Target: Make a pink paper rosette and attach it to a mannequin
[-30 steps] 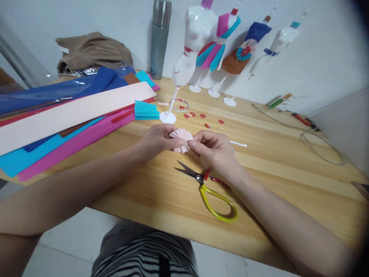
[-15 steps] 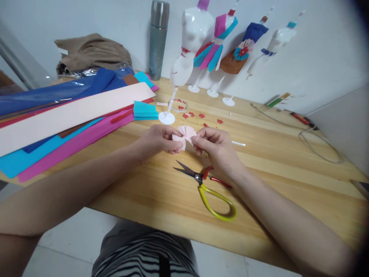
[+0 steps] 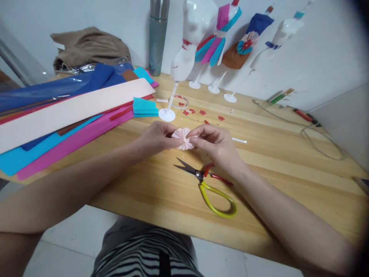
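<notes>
Between my two hands is a pale pink pleated paper rosette (image 3: 182,134), fanned into a nearly full circle. My left hand (image 3: 158,139) pinches its left edge, thumb in front. On the right side, my right hand (image 3: 213,143) grips it between thumb and forefinger, partly covering that edge. Just below the hands lies a pair of scissors (image 3: 198,174) with blades apart, one handle yellow and one red; my right wrist is close to the red handle. Small red paper flowers (image 3: 202,112) are scattered on the table beyond my hands.
A bare white mannequin (image 3: 184,61) on a stand is behind my hands; several dressed ones line the wall. Coloured paper sheets (image 3: 72,105) pile up at left, near a brown cloth (image 3: 92,48) and a flask (image 3: 157,46). A cable (image 3: 305,138) lies at right.
The pink paper has gone from a bow-like double fan to a rounder, nearly closed disc. Both hands still hold it, and my right fingers have shifted slightly inward.
</notes>
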The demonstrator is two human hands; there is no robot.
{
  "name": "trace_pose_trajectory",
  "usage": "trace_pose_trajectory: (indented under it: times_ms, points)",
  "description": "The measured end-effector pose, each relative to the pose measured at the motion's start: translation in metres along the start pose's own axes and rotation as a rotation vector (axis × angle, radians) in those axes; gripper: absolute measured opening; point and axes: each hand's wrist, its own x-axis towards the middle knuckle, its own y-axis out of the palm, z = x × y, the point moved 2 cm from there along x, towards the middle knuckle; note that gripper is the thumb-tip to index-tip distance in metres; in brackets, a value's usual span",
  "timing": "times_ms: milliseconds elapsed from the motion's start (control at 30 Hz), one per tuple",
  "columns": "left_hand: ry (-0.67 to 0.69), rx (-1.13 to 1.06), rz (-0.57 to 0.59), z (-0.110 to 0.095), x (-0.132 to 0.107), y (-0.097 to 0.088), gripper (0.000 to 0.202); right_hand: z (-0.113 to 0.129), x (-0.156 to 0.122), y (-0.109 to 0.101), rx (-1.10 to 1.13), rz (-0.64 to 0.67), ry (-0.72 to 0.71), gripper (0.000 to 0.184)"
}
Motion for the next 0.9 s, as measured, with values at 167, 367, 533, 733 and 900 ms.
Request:
trace_pose_trajectory:
  times_ms: [167, 367, 533, 733, 900]
  points:
    - [-0.001, -0.005, -0.016, -0.0003, 0.0008, -0.001, 0.009, 0.0002, -0.0008, 0.0, -0.001, 0.007, 0.041, 0.024]
    - [0.003, 0.055, 0.014, -0.0011, 0.0007, 0.0017, 0.006, 0.0023, -0.0021, 0.0012, -0.001, 0.013, 0.008, 0.021]
    - [-0.01, 0.012, 0.063, -0.0014, -0.0004, 0.0027, 0.006, -0.0015, -0.001, 0.002, 0.024, -0.006, -0.003, 0.02]
    - [0.003, -0.058, 0.119, -0.0025, -0.0024, 0.0018, 0.013, -0.0019, -0.0014, 0.0035, 0.047, -0.042, 0.006, 0.024]
    - [0.012, -0.106, 0.075, 0.0039, 0.002, 0.0018, 0.017, -0.002, -0.0015, 0.0036, 0.033, -0.067, -0.023, 0.028]
